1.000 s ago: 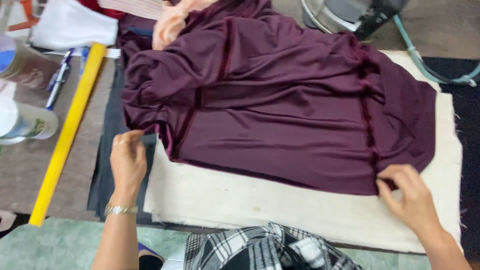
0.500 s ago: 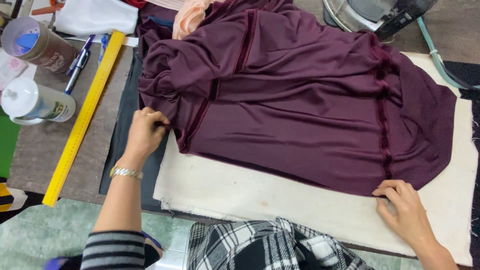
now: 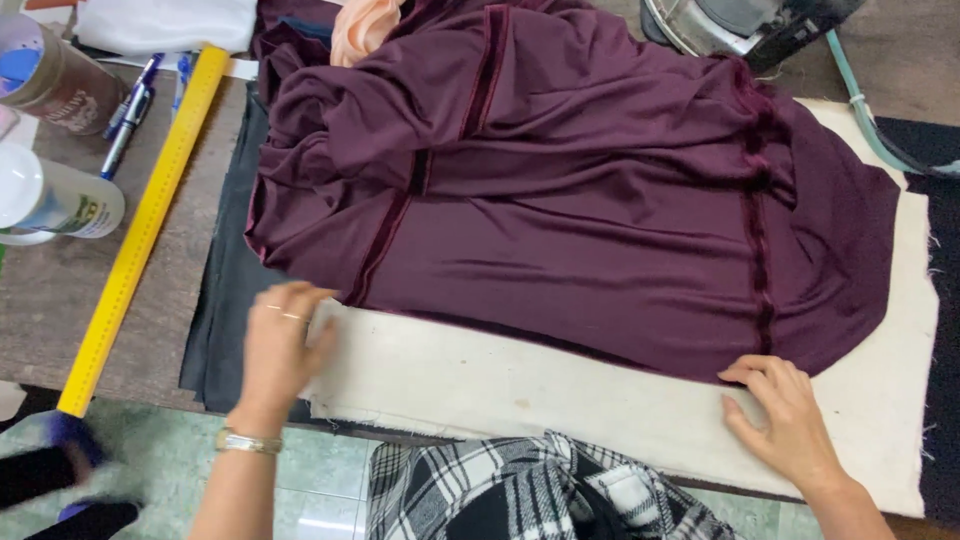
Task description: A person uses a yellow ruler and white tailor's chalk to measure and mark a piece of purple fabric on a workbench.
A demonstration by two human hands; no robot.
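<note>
Left hand (image 3: 278, 345) lies flat, fingers loose, on the cream pad's (image 3: 480, 385) near corner just below the maroon garment (image 3: 580, 210) spread across it, right hand (image 3: 785, 415) presses open-fingered at its lower hem (yellow ruler (image 3: 145, 225) alongside, left).

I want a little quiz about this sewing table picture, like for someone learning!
1. True or false: the yellow ruler lies on top of the maroon fabric.
2. Which hand touches the lower right edge of the fabric: A) left hand, B) right hand, C) neither?
3. Fill in: the fabric lies on a cream-coloured ____.

Key:
1. False; the ruler lies on the wooden table, to the left of the fabric.
2. B.
3. Pad; a pressing cloth or mat, with a dark cloth under its left side.
</note>
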